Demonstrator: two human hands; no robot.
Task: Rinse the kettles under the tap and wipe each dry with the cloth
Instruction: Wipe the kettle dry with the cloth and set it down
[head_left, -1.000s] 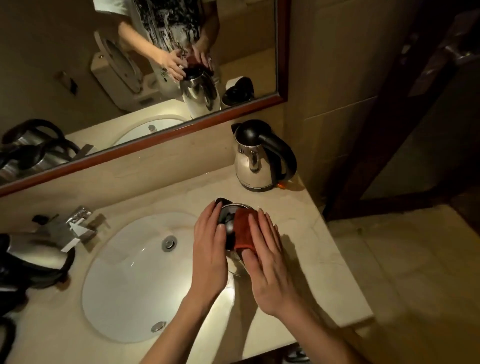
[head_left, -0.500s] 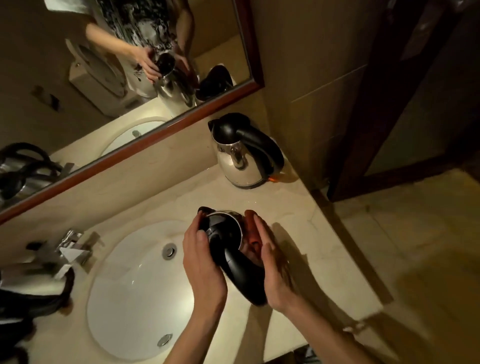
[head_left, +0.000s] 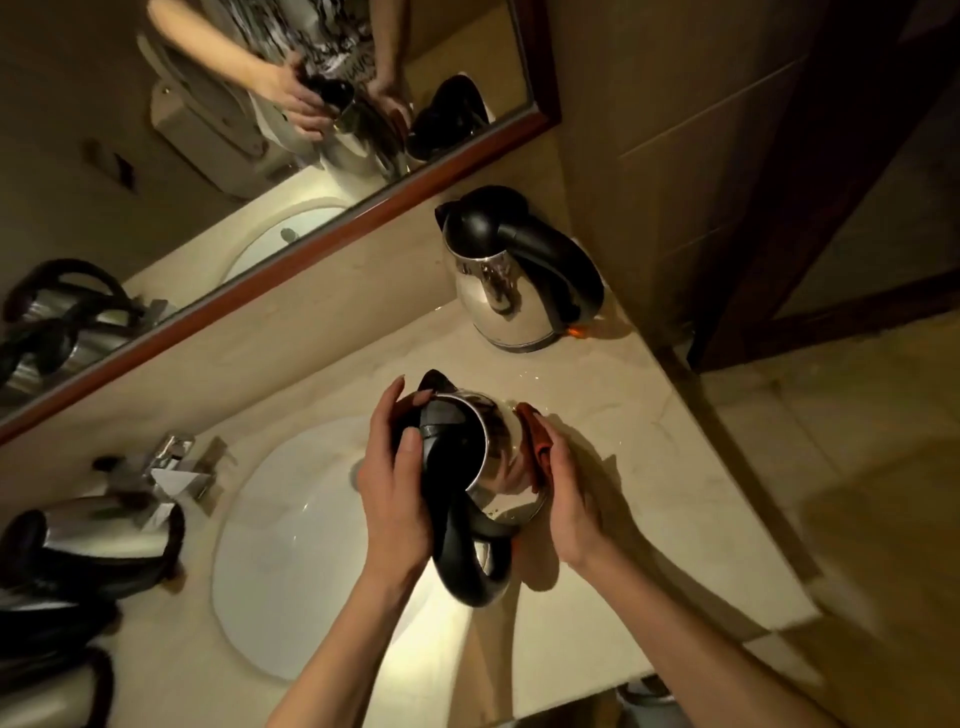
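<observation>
Left hand (head_left: 395, 499) gripping kettle (head_left: 467, 467), right hand (head_left: 566, 499) pressing cloth (head_left: 540, 447) against it

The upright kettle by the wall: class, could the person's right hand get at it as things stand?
Probably yes, but not at once. The counter between the right hand and the upright kettle looks bare, but that hand presses the cloth on the held kettle.

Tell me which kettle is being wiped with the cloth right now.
The kettle between both hands by the sink; the right hand presses the cloth to it. The others stand untouched.
</observation>
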